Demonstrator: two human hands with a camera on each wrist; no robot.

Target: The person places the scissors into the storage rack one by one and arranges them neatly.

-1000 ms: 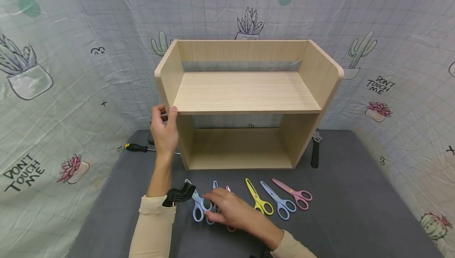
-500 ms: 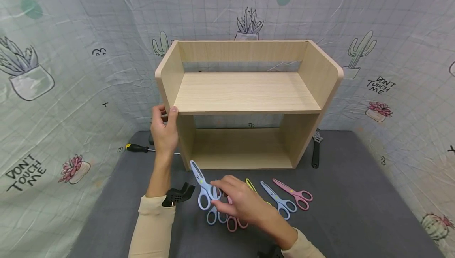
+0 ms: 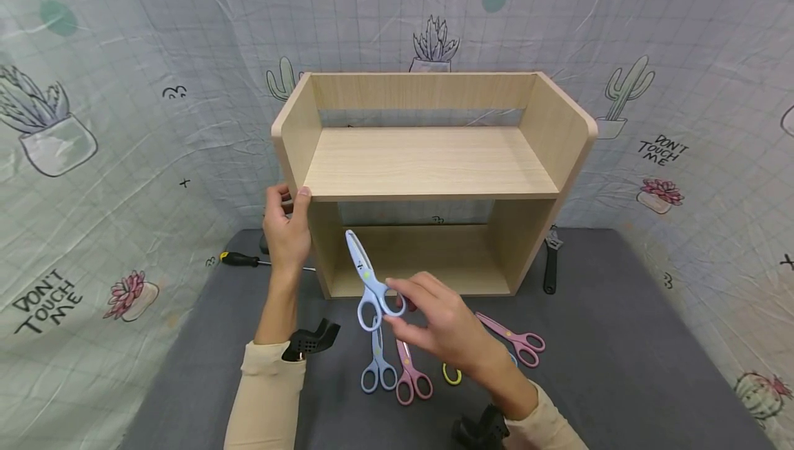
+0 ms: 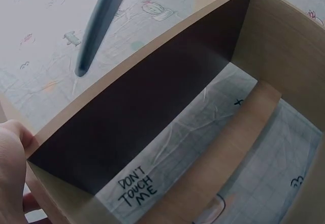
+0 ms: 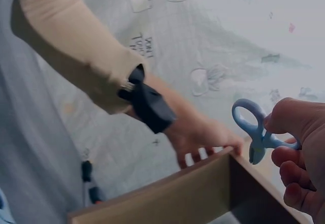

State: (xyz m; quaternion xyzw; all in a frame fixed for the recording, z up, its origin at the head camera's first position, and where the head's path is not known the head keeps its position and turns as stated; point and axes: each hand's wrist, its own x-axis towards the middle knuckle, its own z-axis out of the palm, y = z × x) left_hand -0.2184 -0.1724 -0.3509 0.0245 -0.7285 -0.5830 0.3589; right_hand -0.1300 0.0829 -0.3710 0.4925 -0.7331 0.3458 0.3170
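Blue scissors (image 3: 369, 283) hang in the air in the head view, pinched at their handle loops by the right hand (image 3: 442, 329), blades pointing up and away from it toward the lower opening of the wooden shelf unit (image 3: 428, 174). Just below that hand, on the grey tabletop (image 3: 620, 353), lie a second pair of blue scissors (image 3: 377, 366) and a pink pair (image 3: 411, 375) side by side; a yellow handle loop (image 3: 451, 373) shows from under the wrist, and another pink pair (image 3: 515, 338) lies just to the hand's right. The left hand (image 3: 287, 226) grips the front left edge of the shelf unit where the upper board meets the side panel, thumb on the front edge, fingers behind the panel. A screwdriver (image 3: 242, 259) lies on the tabletop just left of that hand, and a black tool (image 3: 549, 264) rests by the far side of the unit, well apart from both hands.

From the left wrist, the left hand (image 4: 12, 163) shows only at the frame's edge, pressed against the corner of the shelf unit (image 4: 152, 107), whose dark underside and side panels fill the view.

From the right wrist, the right hand (image 5: 299, 148) curls its fingers round the blue scissors (image 5: 256, 132), one loop standing clear above the thumb. Beyond it the left hand (image 5: 203, 135) clasps the top edge of the shelf unit (image 5: 172, 196).
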